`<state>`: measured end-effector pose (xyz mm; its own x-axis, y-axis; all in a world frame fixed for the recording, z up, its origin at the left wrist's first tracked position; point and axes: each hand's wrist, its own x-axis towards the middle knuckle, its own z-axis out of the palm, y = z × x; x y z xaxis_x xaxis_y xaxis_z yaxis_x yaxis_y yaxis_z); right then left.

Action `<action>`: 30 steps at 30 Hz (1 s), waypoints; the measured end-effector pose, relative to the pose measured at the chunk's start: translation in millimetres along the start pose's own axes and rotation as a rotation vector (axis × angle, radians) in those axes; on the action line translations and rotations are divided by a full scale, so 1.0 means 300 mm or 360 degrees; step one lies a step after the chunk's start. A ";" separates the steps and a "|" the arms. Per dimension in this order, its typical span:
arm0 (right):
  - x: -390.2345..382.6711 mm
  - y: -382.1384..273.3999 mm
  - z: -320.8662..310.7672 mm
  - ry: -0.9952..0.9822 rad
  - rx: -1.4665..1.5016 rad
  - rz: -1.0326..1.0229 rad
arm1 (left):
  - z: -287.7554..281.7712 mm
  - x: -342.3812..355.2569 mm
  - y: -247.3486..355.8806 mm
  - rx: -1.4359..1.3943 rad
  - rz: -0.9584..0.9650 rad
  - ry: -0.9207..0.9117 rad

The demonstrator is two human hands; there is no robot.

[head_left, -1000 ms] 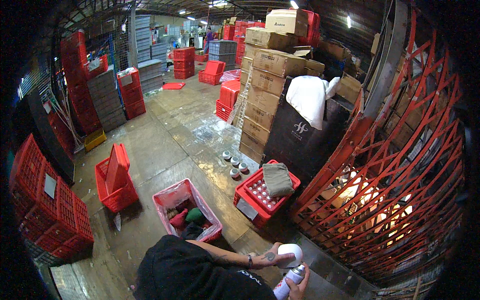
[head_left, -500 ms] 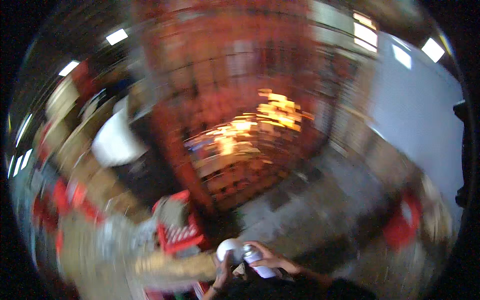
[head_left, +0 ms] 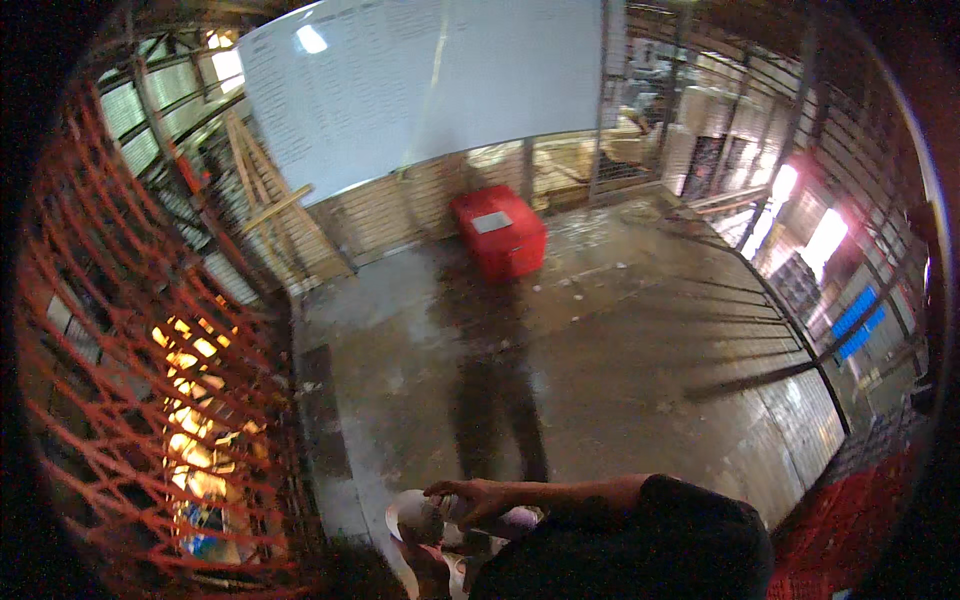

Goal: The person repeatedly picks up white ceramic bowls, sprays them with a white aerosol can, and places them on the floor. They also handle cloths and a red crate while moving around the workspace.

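Low in the view, my left hand (head_left: 428,565) is closed on a white, rounded object (head_left: 408,515), whose kind I cannot make out. Right beside it, my right hand (head_left: 478,502) grips a whitish can (head_left: 522,517) with a violet tint. Fingers and wrist cover most of the can. My right forearm reaches in from the right across the lower edge, under a dark sleeve. A pale patch shows below the hands, too blurred to name.
Ahead, a red box (head_left: 505,240) with a pale label stands on the wet concrete floor (head_left: 620,330). Behind it hangs a large white board (head_left: 420,90). Orange-red mesh (head_left: 100,400) lines the left; a metal railing (head_left: 790,320) runs along the right, with red crates (head_left: 850,530) below.
My view has swung to the right: the mesh moved from the middle to the left, and the white board came to the front. Both hands still hold the same things, close together.
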<state>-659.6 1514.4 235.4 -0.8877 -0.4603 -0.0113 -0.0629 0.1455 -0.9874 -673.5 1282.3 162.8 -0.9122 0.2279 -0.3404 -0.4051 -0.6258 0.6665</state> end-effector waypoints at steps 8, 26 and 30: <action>-0.306 0.044 -0.127 0.0687 0.0036 0.0185 | 0.150 0.156 -0.262 0.0173 -0.0446 -0.0291; -0.309 0.073 -0.053 0.0624 0.0220 0.0210 | 0.142 0.089 -0.197 0.0219 -0.0467 -0.0217; -0.305 0.047 -0.040 0.0578 0.0077 0.0163 | 0.145 0.029 -0.190 0.0245 -0.0445 -0.0187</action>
<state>-584.7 1569.1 224.4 -0.9926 -0.1040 -0.0619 0.0482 0.1293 -0.9904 -661.1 1352.4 150.6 -0.7616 0.4647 -0.4516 -0.6369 -0.4087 0.6536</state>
